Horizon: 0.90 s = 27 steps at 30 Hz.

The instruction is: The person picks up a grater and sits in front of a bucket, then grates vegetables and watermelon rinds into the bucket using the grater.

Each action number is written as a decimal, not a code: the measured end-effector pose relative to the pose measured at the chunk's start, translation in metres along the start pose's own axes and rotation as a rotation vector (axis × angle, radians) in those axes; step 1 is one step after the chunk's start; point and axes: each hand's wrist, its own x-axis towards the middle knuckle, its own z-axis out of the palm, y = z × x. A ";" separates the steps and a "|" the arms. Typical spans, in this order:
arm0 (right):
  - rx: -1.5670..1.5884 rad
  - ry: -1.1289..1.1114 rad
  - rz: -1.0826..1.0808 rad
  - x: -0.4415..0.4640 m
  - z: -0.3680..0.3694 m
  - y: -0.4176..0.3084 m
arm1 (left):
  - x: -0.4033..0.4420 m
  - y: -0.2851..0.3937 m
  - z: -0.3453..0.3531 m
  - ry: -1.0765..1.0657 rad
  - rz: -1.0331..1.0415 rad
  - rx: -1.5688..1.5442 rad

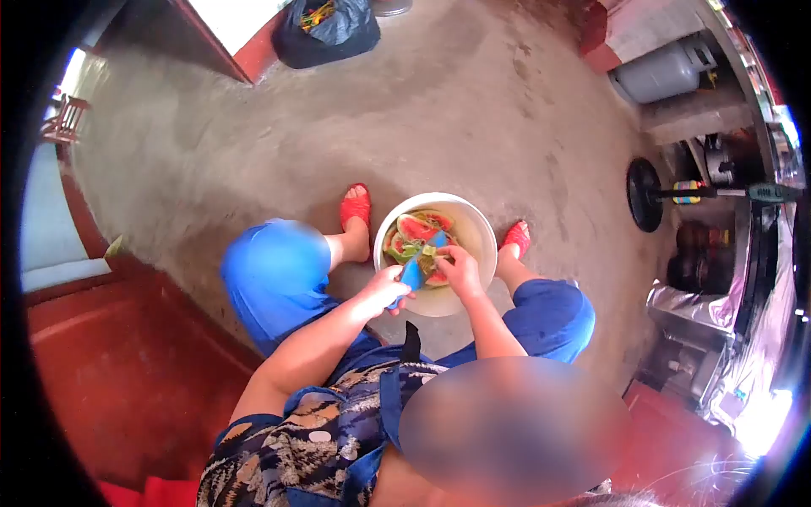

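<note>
A white bucket stands on the floor between my feet, with red watermelon pieces and green rind in it. Over its near side, my left hand is closed round a blue knife, whose blade points away from me across the bucket. My right hand pinches a small pale green piece, which looks like watermelon rind, right beside the blade. Whether the blade touches that piece is hard to tell. Both hands are close together above the watermelon.
My feet in red slippers flank the bucket. A black bag lies at the far left by a white and red wall corner. To the right are a grey gas cylinder, a black standing fan base and shelving. A red surface lies at left.
</note>
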 end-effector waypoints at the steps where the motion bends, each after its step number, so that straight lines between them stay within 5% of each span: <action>1: 0.139 -0.057 0.007 -0.007 -0.005 -0.006 | 0.002 -0.002 -0.002 0.010 -0.029 -0.001; 9: 0.110 -0.179 0.026 -0.020 0.009 0.019 | 0.003 -0.008 0.010 -0.002 -0.049 0.043; 11: -0.103 -0.016 -0.087 -0.013 0.011 0.042 | -0.005 -0.003 0.015 -0.019 -0.033 0.075; 12: 0.030 -0.019 0.113 -0.004 0.012 0.052 | -0.006 0.000 0.016 -0.051 -0.040 0.070; 19: 0.380 -0.229 0.232 -0.017 0.013 -0.003 | 0.004 -0.003 0.011 0.066 -0.043 0.042; 23: -0.129 -0.029 0.050 0.012 0.031 0.057 | -0.005 0.005 0.016 0.144 -0.032 0.175; 25: -0.052 -0.056 0.181 0.021 0.039 0.071 | -0.008 0.010 0.010 0.224 0.051 0.375; 27: -0.430 -0.257 0.131 0.025 0.050 0.059 | -0.011 0.015 0.005 0.323 0.143 0.482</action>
